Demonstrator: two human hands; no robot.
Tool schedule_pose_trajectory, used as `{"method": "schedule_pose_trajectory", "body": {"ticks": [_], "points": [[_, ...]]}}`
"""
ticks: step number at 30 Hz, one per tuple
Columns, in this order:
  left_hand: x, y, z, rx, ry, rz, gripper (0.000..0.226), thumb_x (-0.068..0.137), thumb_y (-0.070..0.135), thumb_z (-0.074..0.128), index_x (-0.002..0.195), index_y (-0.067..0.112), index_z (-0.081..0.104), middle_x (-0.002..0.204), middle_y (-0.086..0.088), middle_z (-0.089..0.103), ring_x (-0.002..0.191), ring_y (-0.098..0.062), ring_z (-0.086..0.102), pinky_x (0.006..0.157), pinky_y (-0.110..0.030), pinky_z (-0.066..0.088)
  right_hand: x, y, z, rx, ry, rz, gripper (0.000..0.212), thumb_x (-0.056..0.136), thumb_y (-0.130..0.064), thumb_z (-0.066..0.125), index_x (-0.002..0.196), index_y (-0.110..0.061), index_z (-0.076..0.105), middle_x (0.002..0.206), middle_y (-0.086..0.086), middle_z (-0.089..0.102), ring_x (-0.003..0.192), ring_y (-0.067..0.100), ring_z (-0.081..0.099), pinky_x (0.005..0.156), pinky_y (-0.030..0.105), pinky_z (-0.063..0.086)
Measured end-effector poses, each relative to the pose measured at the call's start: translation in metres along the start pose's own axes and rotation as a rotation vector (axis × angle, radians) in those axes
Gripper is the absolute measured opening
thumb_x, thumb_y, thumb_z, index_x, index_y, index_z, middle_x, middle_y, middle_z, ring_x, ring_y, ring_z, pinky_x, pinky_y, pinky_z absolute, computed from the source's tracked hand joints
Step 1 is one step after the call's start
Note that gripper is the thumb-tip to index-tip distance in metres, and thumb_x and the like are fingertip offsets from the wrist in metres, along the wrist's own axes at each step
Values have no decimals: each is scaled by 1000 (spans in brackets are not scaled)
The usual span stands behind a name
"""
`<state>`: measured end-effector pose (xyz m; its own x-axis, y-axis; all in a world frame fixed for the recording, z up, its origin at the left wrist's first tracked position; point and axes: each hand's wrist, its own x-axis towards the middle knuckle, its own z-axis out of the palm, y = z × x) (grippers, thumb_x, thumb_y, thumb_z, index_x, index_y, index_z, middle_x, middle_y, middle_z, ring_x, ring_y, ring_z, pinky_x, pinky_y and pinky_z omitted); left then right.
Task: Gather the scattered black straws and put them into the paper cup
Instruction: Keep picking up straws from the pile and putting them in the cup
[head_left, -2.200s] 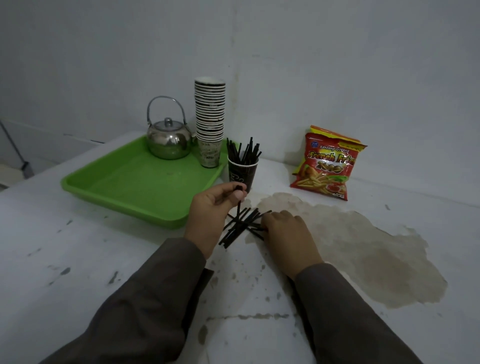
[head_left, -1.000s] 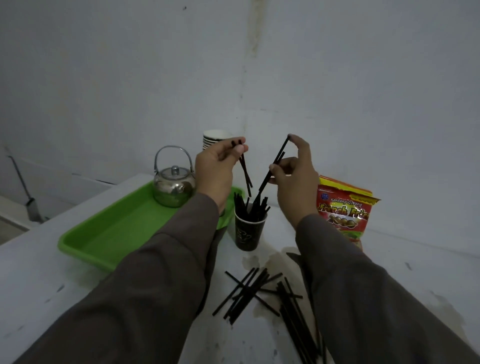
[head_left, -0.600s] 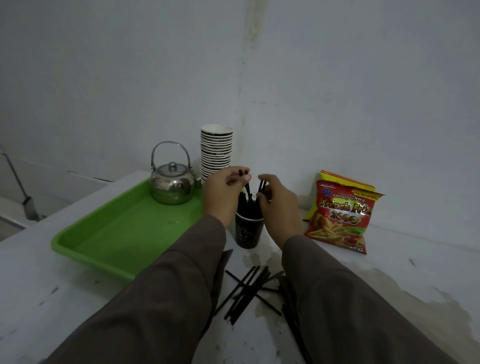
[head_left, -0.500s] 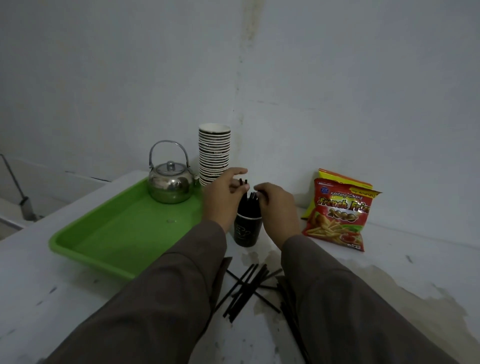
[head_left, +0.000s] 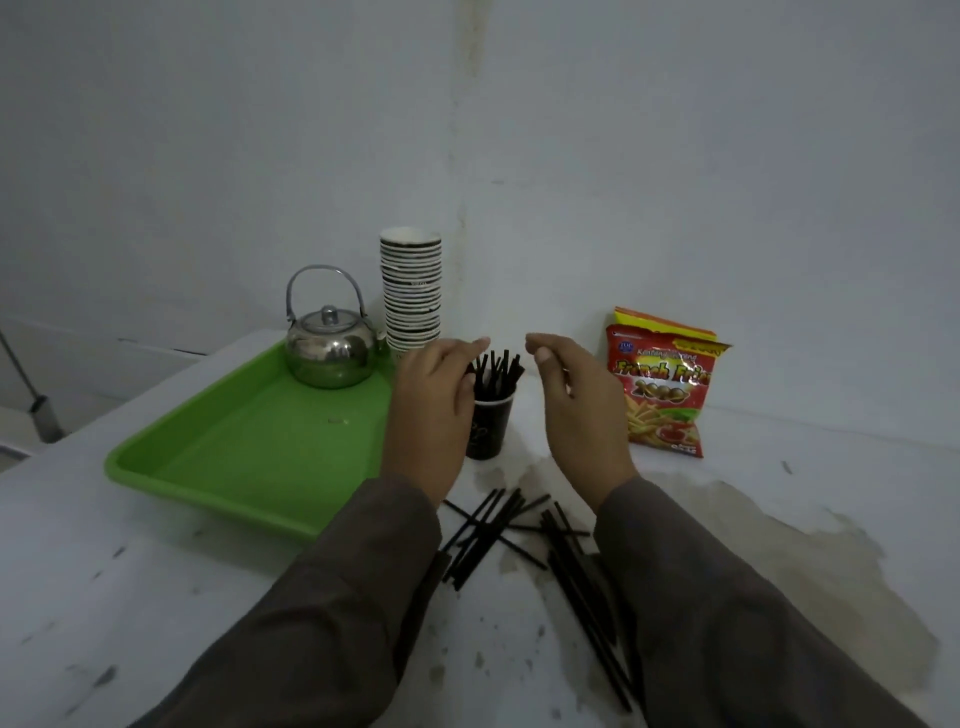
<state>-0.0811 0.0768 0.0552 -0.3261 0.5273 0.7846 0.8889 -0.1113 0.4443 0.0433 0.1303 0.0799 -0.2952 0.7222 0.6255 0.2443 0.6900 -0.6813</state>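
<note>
We see the paper cup (head_left: 487, 428) at frame centre, straws standing in it; left hand (head_left: 428, 410) and right hand (head_left: 579, 410) flank it, fingers relaxed, holding nothing. Scattered black straws (head_left: 498, 530) lie on the table (head_left: 130, 597) below centre

Kettle (head_left: 330, 347): polished metal, mirror-glossy. Tray (head_left: 244, 447) under it: smooth green plastic, slight sheen. Snack bag (head_left: 662, 384) right of kettle: glossy printed film. Cup (head_left: 485, 431): dark matt paper. Tabletop (head_left: 104, 571): white, matt, scuffed, stained.
</note>
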Motion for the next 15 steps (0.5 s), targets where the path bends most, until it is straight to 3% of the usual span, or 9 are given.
{"method": "schedule_pose_trajectory", "body": {"ticks": [2,4,9,11,15], "points": [[-26,10,-4,-54,-31,6,31,84,3,55,111,18,60,102,-4,61,96,-14,47,83,-17,33,-27,6,-15,2,-5,14,21,94,-19,46,106,-20,63,99,-9,64,88,-3,54,75,2,38],[-53,21,-4,-123,-124,14,24,83,7,55,102,18,64,97,-2,63,92,-13,49,79,-16,34,-55,15,-29,-24,-30,47,18,92,-18,49,101,-22,64,94,-11,63,85,-5,54,71,0,38],[-87,41,8,-159,-482,16,22,85,12,55,103,21,64,101,0,62,96,-16,51,84,-28,41,-110,41,-57,-189,-64,136,17,88,-11,55,99,-17,66,92,-6,62,85,10,55,75,18,40],[-96,49,11,-176,-527,14,25,85,11,55,105,22,64,104,1,62,98,-15,50,86,-27,40,-123,49,-64,-284,-54,154,16,86,-11,57,99,-16,66,89,-6,60,81,12,52,71,19,37],[-111,60,17,-111,-626,205,35,82,-1,51,106,20,65,109,-3,64,103,-19,53,87,-27,38,-131,62,-71,-460,-51,235,15,86,-19,57,99,-15,65,85,0,61,77,14,50,70,27,39]]}}
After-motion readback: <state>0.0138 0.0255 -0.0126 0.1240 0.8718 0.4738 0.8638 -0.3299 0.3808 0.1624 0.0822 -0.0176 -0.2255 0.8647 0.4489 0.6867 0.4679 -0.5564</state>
